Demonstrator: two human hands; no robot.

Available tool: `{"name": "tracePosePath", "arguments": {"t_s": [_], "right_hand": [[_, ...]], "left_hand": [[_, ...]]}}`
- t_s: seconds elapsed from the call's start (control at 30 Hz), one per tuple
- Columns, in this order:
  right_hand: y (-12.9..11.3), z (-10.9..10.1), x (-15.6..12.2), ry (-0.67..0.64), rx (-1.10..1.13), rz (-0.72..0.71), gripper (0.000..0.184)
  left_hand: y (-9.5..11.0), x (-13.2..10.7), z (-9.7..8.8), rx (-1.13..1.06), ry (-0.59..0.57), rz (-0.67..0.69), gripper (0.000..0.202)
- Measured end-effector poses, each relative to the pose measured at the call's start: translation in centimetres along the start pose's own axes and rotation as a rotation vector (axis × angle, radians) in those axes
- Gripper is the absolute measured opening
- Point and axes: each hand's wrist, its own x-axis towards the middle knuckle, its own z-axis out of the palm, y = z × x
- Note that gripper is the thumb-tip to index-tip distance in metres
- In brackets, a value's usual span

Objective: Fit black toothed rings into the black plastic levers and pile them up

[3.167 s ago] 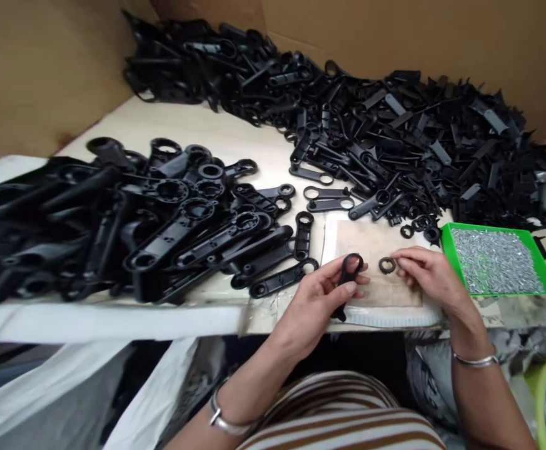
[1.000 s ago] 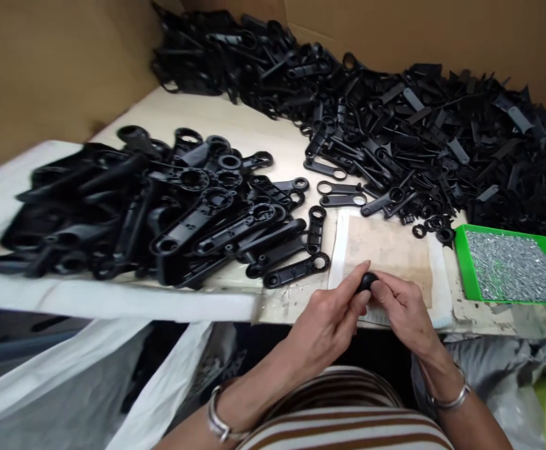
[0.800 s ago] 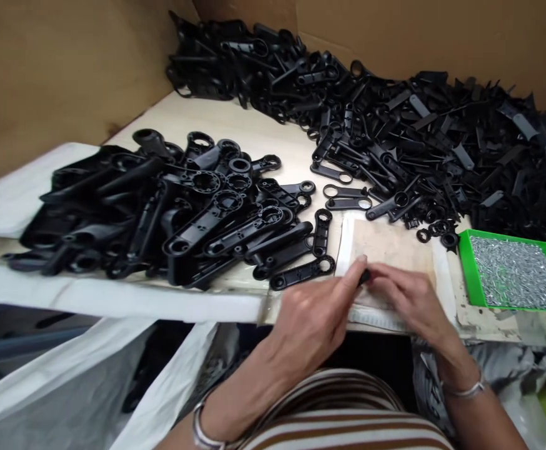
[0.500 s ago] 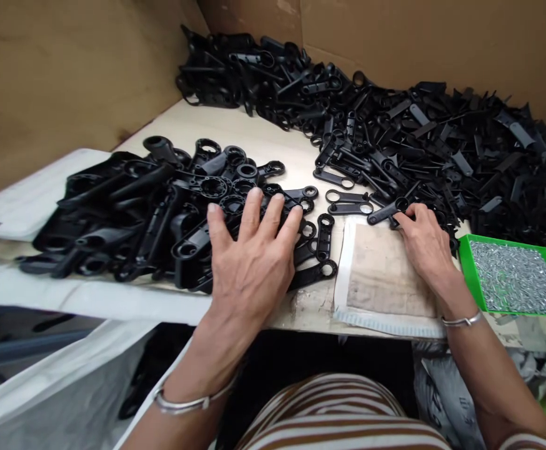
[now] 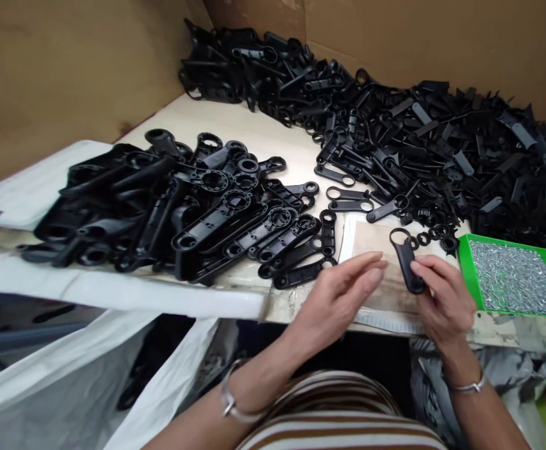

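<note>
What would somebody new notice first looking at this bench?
Heaps of black plastic parts: a long heap along the cardboard wall at the back, and a heap of bigger arms at left. Near the front edge, the right hand holds one small black arm, beside a green tray of silvery screws.

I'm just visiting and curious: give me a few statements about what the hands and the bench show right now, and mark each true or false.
1. The right hand holds a small black lever with a ring end. True.
2. The left hand grips a screwdriver. False: it is open and holds nothing.
3. The green tray holds small silvery metal pieces. True.
4. The green tray sits left of both hands. False: it is to their right.
5. A heap of larger black arms lies left of the hands. True.
</note>
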Motion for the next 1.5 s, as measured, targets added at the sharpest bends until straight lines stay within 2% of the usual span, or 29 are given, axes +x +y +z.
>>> {"name": "tracePosePath", "arguments": {"t_s": [0.07, 0.1, 0.17, 0.23, 0.3, 0.37, 0.4, 0.47, 0.53, 0.6, 0.73, 0.8, 0.87, 1.0, 1.2, 1.33, 1.5], "right_hand": [[-1.5, 0.3, -1.2, -0.015, 0.032, 0.026, 0.052], [-2.1, 0.4, -1.6, -0.033, 0.046, 0.026, 0.053], [-2.6, 0.5, -2.0, -0.107, 0.087, -0.009, 0.055], [-2.1, 0.3, -1.9, -0.17, 0.107, -0.008, 0.053], [-0.7, 0.0, -1.2, -0.204, 0.035, 0.092, 0.045], [1.2, 0.0, -0.1, -0.251, -0.128, 0.237, 0.036], [2.2, 0.1, 0.5, -0.315, -0.205, 0.283, 0.034], [3.8, 0.6, 1.6, -0.498, -0.291, 0.3, 0.031], [4.6, 1.0, 2.4, -0.63, -0.271, 0.277, 0.028], [4.5, 1.0, 2.7, -0.615, -0.159, 0.304, 0.024], [2.0, 0.5, 2.5, -0.438, 0.229, 0.485, 0.024], [0.4, 0.6, 2.2, -0.393, 0.336, 0.487, 0.024], [-1.0, 1.0, 1.8, -0.351, 0.337, 0.424, 0.021], [-2.0, 2.0, 1.5, -0.314, 0.261, 0.353, 0.018], [-2.4, 1.8, 1.5, -0.33, 0.215, 0.353, 0.02], [-2.2, 1.0, 1.1, -0.308, 0.326, 0.477, 0.022], [-1.3, -0.2, 0.6, -0.43, 0.562, 0.631, 0.026]], "left_hand": [[-0.6, 0.6, 1.7, -0.372, -0.123, -0.169, 0.041], [-1.0, 0.9, 2.3, -0.507, -0.13, -0.232, 0.041], [-1.4, 1.3, 2.6, -0.657, -0.051, -0.312, 0.038], [-1.7, 1.4, 2.2, -0.689, 0.081, -0.314, 0.035], [-1.8, 1.3, 1.7, -0.66, 0.143, -0.283, 0.034], [-1.9, 1.0, 1.4, -0.612, 0.128, -0.269, 0.033], [-2.0, 0.9, 1.4, -0.594, 0.107, -0.272, 0.033], [-2.2, 0.6, 1.5, -0.572, 0.07, -0.283, 0.035], [-2.3, 0.4, 1.6, -0.565, 0.04, -0.301, 0.035], [-2.4, 0.3, 1.6, -0.575, 0.034, -0.31, 0.033], [-2.6, 0.5, 1.5, -0.637, 0.031, -0.311, 0.029], [-2.7, 0.6, 1.6, -0.66, -0.001, -0.291, 0.03], [-2.8, 0.7, 1.7, -0.659, -0.043, -0.254, 0.031], [-3.0, 0.4, 1.6, -0.502, -0.092, -0.162, 0.038], [-2.8, -0.2, 1.1, 0.008, -0.099, -0.042, 0.043], [-2.3, -0.1, 0.9, 0.219, -0.13, 0.087, 0.039], [-1.9, -0.1, 0.3, 0.448, -0.112, 0.178, 0.024]]}}
